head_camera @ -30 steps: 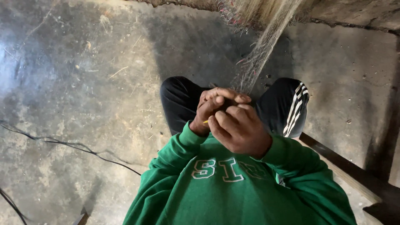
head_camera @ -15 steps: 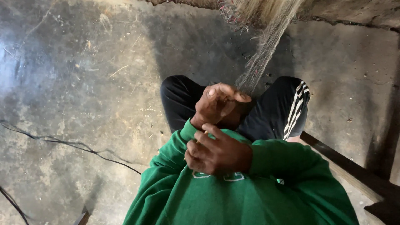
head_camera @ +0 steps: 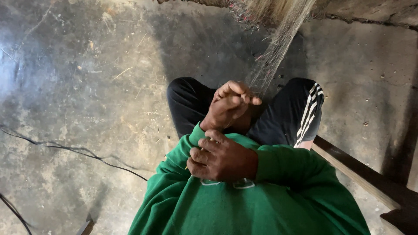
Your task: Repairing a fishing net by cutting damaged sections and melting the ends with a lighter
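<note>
Item: fine pale net [head_camera: 278, 48], hanging from the top of the view and narrowing to a gathered strand over the lap.
Left hand [head_camera: 230, 106]: raised over the knees at the net's lower end; its fingers [head_camera: 244, 98] are pressed together, pinching the gathered mesh.
Right hand [head_camera: 222, 159]: drawn in against the chest of the green sweatshirt [head_camera: 244, 209], well apart from the net; fingers [head_camera: 202, 154] curled into a closed fist.
Pale yellow tip [head_camera: 187, 167]: pokes out at the fist's edge; what it belongs to cannot be told, and any thread running to the net is too thin to see.
Step in hand (judged): working the mesh, one hand anchoring it while the other pulls back toward the body.
Next move calls for (judged): an unbroken left pinch, and the right hand finding the same spot in the mesh without snagging loose strands.
Surroundings: black striped trousers [head_camera: 287, 113]; stained concrete floor [head_camera: 87, 87]; dark cable [head_camera: 65, 148] across it; wooden plank [head_camera: 357, 174] on the right.
</note>
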